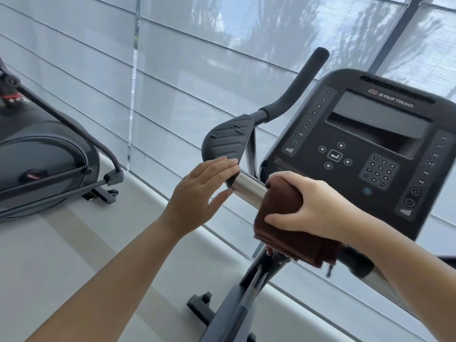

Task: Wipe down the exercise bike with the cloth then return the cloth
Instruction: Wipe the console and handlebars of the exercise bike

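Observation:
The exercise bike's black console fills the right side, with a curved handlebar and a black elbow pad to its left. A shiny metal grip section runs below the pad. My right hand grips a folded brown cloth wrapped over the handlebar just right of the metal section. My left hand has straight fingers resting on the lower edge of the elbow pad, thumb under the metal section.
A second exercise machine stands at the left on the pale floor. Window blinds cover the wall behind both. The bike's frame and front foot reach down below the handlebar.

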Demonstrator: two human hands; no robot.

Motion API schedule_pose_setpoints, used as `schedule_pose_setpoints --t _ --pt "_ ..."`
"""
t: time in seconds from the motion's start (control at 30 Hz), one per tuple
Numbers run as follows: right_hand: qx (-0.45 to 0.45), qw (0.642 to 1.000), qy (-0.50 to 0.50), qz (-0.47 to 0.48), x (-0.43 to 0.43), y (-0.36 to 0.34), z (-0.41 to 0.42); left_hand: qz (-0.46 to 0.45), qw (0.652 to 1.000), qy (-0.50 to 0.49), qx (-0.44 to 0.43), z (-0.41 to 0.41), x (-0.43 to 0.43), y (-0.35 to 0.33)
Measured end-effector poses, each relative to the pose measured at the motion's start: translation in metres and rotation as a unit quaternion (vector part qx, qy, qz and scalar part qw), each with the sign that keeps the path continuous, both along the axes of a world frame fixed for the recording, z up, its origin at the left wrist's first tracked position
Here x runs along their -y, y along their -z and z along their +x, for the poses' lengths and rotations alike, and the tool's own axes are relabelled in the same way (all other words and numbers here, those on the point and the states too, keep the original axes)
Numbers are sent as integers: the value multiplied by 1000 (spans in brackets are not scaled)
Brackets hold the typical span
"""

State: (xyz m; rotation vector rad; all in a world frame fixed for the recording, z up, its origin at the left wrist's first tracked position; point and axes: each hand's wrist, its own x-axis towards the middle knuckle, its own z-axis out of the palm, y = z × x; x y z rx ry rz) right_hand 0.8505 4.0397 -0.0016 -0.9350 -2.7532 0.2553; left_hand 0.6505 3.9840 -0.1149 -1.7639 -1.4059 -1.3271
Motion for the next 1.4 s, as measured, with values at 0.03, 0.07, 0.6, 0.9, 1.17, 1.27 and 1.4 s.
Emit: schedule_pose_setpoints --t 0.03,0.07,0.6,0.9,1.17,1.27,1.4 --pt "8 1000 2 21 3 1 8 0 1000 -1 -6 -1 0 -1" --pt "18 999 9 38 4 1 9 -1 1000 -1 -12 -3 0 -2" --pt "-60 963 53 255 23 39 15 -30 997 -1 76 4 5 -13" --pt "-29 991 20 131 11 23 6 -52 994 -13 93 9 11 -17" --pt "-7 999 20 47 4 13 55 -72 993 -65 64 35 25 -28" --pt "9 992 18 127 13 21 63 -83 994 -73 9 59 32 -30" --pt "62 984 27 166 19 17 100 -117 992 -48 -13 94 37 -27"
